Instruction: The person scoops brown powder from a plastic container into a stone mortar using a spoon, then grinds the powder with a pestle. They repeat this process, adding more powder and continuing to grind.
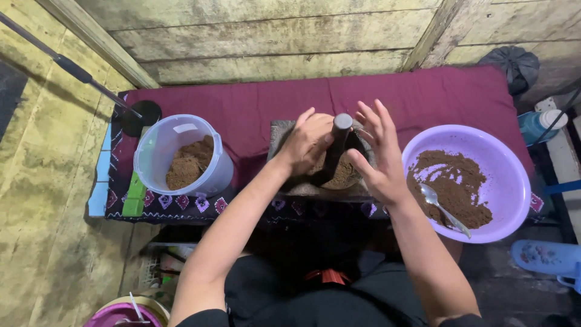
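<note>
At frame centre my left hand (307,144) grips the dark pestle (336,145) standing in the stone mortar (290,181); my right hand (378,154) hovers open just beside it

Single view from the camera on my head, looking steeply down and forward over my arms. Close in: my hands (339,148) sit mid-frame, maroon-covered bench (423,97) across the middle, plank wall (272,36) at top, floor at both edges.
</note>
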